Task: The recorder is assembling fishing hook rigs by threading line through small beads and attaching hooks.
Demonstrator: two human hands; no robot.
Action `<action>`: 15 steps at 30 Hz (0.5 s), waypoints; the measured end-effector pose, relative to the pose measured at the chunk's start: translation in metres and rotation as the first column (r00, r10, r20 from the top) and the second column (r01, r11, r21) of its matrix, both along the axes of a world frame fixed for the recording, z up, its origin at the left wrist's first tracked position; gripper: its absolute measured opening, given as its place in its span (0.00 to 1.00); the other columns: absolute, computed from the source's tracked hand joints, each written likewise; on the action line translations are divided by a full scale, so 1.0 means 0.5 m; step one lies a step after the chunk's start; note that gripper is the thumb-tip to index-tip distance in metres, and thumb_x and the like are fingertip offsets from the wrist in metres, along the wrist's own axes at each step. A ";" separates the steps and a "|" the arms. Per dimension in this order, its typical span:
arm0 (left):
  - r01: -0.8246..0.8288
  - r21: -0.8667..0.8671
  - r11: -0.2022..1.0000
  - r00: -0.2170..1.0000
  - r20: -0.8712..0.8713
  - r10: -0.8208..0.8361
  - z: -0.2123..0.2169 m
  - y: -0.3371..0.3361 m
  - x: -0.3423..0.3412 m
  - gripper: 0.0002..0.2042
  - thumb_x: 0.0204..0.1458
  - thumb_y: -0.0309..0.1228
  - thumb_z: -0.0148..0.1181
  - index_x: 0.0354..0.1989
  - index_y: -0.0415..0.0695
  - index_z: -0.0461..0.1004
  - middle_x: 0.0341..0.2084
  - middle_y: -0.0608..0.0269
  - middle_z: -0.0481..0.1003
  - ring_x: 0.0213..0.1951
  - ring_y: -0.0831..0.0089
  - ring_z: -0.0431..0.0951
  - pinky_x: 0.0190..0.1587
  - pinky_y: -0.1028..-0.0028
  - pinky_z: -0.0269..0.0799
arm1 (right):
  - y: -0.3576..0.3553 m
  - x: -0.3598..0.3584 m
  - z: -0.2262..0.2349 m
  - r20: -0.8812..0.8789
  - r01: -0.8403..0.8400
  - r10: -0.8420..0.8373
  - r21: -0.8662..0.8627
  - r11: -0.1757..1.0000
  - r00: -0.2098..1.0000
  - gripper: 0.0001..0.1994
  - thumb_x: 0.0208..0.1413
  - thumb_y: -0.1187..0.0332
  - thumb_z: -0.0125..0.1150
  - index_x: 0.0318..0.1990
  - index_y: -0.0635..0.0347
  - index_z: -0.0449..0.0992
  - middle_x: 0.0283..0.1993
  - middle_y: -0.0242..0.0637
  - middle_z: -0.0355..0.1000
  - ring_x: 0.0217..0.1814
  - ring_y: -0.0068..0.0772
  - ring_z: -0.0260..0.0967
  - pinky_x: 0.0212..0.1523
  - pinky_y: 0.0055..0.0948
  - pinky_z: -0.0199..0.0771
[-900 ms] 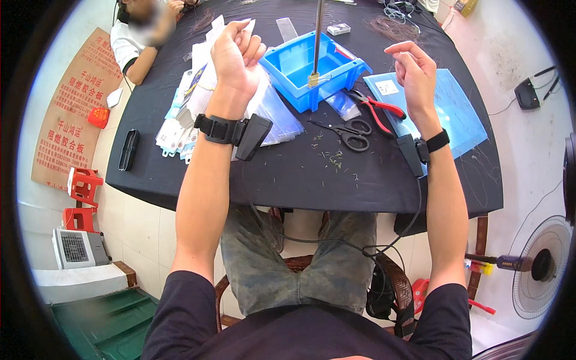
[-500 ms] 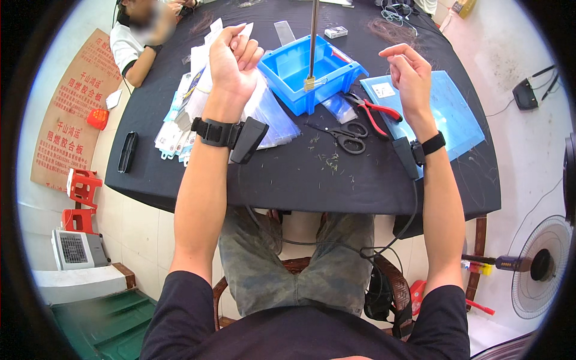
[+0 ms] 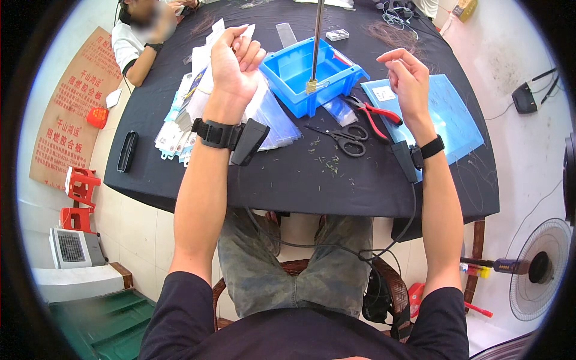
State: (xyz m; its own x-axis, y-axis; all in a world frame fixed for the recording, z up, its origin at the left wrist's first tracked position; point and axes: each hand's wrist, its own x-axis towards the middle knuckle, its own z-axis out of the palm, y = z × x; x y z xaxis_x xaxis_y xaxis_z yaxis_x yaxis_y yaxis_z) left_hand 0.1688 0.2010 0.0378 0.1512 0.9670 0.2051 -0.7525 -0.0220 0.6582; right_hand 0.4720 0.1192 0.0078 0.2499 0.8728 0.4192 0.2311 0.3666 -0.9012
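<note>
My left hand [image 3: 236, 71] is raised above a pile of clear plastic sleeves [image 3: 268, 117] and printed cards [image 3: 172, 141], palm up, with its fingers curled in. Over the light-blue folder [image 3: 453, 114] hovers my right hand [image 3: 409, 81], fingers bent and the index finger reaching toward the left. Both hands look closed; whatever may be between the fingertips is too small to see. Between them stands a blue plastic bin [image 3: 294, 99] with a metal rod [image 3: 317, 45] rising at it. Red-handled pliers [image 3: 379, 117] and black scissors [image 3: 345, 138] lie nearer to me.
Green clippings [image 3: 329, 162] dot the black tablecloth [image 3: 282, 189]. Strands of dark hair [image 3: 396, 33] and a small white box [image 3: 337, 35] lie farther back. A black tray [image 3: 127, 152] rests at the left edge. Another person [image 3: 141, 54] sits at the far left. A cable [image 3: 312, 244] hangs from my wrist devices.
</note>
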 end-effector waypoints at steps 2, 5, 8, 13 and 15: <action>0.002 0.015 1.000 1.000 -0.005 -0.002 0.001 -0.002 0.000 0.22 0.63 0.26 0.55 0.16 0.53 0.56 0.09 0.77 0.49 0.12 0.81 0.44 0.19 0.75 0.46 | -0.001 -0.001 0.000 0.000 -0.011 0.011 0.008 1.000 1.000 0.09 0.59 0.72 0.56 0.37 0.60 0.84 0.20 0.18 0.61 0.22 0.10 0.52 0.23 0.20 0.48; 0.003 0.015 1.000 1.000 -0.008 -0.003 0.002 -0.005 0.001 0.21 0.63 0.27 0.55 0.16 0.53 0.56 0.09 0.76 0.49 0.12 0.81 0.44 0.19 0.75 0.46 | -0.002 -0.003 0.001 0.003 -0.015 0.015 0.001 1.000 1.000 0.09 0.59 0.72 0.56 0.37 0.61 0.84 0.20 0.18 0.61 0.22 0.10 0.52 0.23 0.20 0.48; 0.009 0.021 1.000 1.000 -0.005 -0.009 0.002 -0.005 0.001 0.21 0.64 0.26 0.54 0.17 0.53 0.56 0.09 0.77 0.49 0.12 0.81 0.44 0.19 0.75 0.46 | -0.003 -0.003 0.001 0.012 -0.018 0.018 0.004 1.000 1.000 0.09 0.59 0.72 0.56 0.37 0.61 0.84 0.20 0.18 0.61 0.22 0.10 0.52 0.23 0.20 0.48; 0.032 0.028 0.999 0.999 0.008 -0.033 -0.005 0.004 -0.003 0.21 0.64 0.26 0.54 0.17 0.52 0.56 0.10 0.76 0.49 0.13 0.81 0.45 0.20 0.75 0.46 | 0.000 0.000 -0.002 0.034 -0.020 0.019 0.013 1.000 0.999 0.09 0.59 0.73 0.56 0.37 0.61 0.84 0.20 0.18 0.61 0.23 0.09 0.52 0.24 0.19 0.48; 0.088 0.038 0.995 0.996 0.000 -0.088 -0.009 0.010 -0.008 0.21 0.64 0.26 0.53 0.17 0.51 0.55 0.10 0.75 0.48 0.14 0.80 0.45 0.22 0.75 0.46 | 0.001 0.003 -0.004 0.063 -0.020 0.019 0.014 1.000 0.998 0.09 0.59 0.73 0.56 0.36 0.61 0.84 0.20 0.18 0.61 0.23 0.10 0.53 0.24 0.20 0.49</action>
State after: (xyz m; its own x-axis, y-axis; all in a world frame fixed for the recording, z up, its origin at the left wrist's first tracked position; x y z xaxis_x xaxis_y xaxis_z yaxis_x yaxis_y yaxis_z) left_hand 0.1646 0.2060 0.0336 0.2351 0.9414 0.2419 -0.7538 0.0195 0.6568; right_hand 0.4736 0.1196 0.0056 0.2059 0.8711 0.4460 0.2797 0.3843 -0.8798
